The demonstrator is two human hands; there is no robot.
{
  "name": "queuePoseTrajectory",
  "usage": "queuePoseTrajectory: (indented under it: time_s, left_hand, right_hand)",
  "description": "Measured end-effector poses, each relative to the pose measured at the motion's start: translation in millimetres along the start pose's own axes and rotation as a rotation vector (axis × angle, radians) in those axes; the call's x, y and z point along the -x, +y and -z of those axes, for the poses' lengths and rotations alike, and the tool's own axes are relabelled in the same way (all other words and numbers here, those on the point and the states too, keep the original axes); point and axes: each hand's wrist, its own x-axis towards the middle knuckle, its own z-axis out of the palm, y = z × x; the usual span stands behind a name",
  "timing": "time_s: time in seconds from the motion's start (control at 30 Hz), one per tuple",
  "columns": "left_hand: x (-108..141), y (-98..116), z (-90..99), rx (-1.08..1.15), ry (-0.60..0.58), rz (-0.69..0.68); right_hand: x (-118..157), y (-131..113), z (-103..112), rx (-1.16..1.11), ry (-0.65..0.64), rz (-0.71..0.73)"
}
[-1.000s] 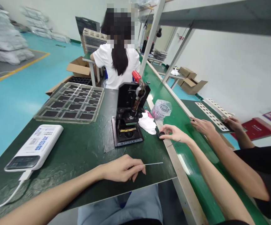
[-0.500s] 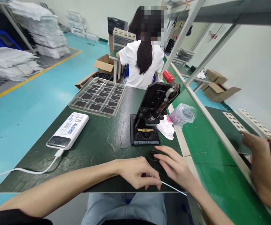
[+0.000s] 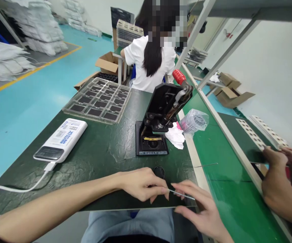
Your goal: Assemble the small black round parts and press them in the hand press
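My left hand (image 3: 146, 187), closed, pinches one end of a thin pale strip (image 3: 182, 194) at the table's near edge. Whether this is a rod or a flat piece seen edge-on, I cannot tell. My right hand (image 3: 203, 204) is around the strip's other end, thumb and fingers spread apart. Just beyond my left knuckles lies a round black disc (image 3: 159, 172) on the dark green mat. Behind it stands a black press fixture (image 3: 165, 111), its red-handled lever raised and a yellow strip (image 3: 152, 138) in its base.
A white power bank (image 3: 62, 138) with a cable lies at left, near a clear compartment tray (image 3: 99, 101) of dark pieces. Crumpled white tissue (image 3: 175, 136) and a plastic bag (image 3: 194, 121) lie right of the press. One co-worker sits ahead; another person's hands (image 3: 279, 168) work at right.
My right hand has moved from the black disc toward me, to the strip's far end, uncovering the disc. My left hand keeps its pinch. The view has shifted slightly.
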Motion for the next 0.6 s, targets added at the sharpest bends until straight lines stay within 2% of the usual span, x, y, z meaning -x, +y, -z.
queuePoseTrajectory:
  time_s: [0.07, 0.13, 0.2, 0.3, 0.37, 0.4, 0.47, 0.53, 0.6]
  left_hand:
    - [0, 2, -1.1, 0.008, -0.015, 0.005]
    - [0, 4, -3.7, -0.005, 0.048, -0.004]
    - [-2, 4, -7.2, -0.053, 0.248, -0.014]
    - [-7, -3, -12.4, -0.11, 0.689, 0.054]
    - [-9, -10, -14.9, -0.111, 0.842, 0.16]
    - [-9, -13, -16.0, -0.143, 0.848, 0.202]
    - [-8, -17, -17.9, -0.293, 0.754, 0.226]
    - [-6, -17, -19.6, -0.487, 0.623, 0.186]
    - [-4, -16, -20.6, -0.607, 0.549, 0.154]
  right_hand:
    - [0, -10, -7, -0.076, 0.053, 0.015]
    - [-3, -16, -9, -0.074, 0.116, 0.041]
    - [-8, -17, -7, -0.029, 0.229, 0.044]
    - [-17, -10, -4, 0.096, 0.447, 0.06]
    - [-25, -3, -5, 0.167, 0.497, 0.114]
    - [-30, 1, -8, 0.186, 0.485, 0.145]
    - [-41, 10, -14, 0.197, 0.433, 0.2]
    - [-51, 18, -20, 0.205, 0.397, 0.239]
    - [-58, 25, -24, 0.222, 0.372, 0.267]
